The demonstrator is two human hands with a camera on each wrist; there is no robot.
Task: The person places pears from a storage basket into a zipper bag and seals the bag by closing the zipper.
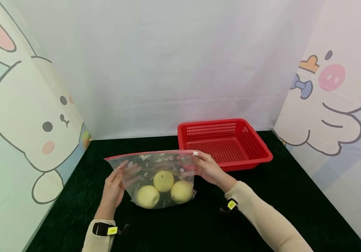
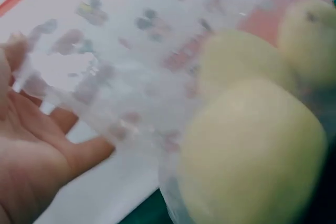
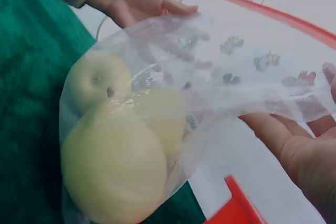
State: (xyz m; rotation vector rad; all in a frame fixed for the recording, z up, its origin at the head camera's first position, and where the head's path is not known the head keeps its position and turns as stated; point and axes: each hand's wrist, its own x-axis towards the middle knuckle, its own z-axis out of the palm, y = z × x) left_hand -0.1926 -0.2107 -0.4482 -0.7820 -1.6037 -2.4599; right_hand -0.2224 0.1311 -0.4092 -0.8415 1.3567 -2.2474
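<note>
A clear zip bag (image 1: 167, 169) with a red top strip and small printed figures hangs between both hands, above the dark green cloth. Three round, pale yellow fruits (image 1: 163, 181), which look like pears, lie at its bottom; they show large through the plastic in the left wrist view, one fruit (image 2: 252, 156) nearest. The left hand (image 1: 115, 187) holds the bag's left side, thumb in front and fingers spread behind the film. At the top right corner, by the white slider (image 1: 195, 153), the right hand (image 1: 208, 168) pinches the bag, fingers partly behind it.
Behind the right hand a red plastic basket (image 1: 224, 143) with slotted walls stands on the dark green cloth (image 1: 180, 231). White curtain walls (image 1: 180, 70) with cartoon animals enclose the back and both sides. Each wrist wears a black strap (image 1: 101, 229).
</note>
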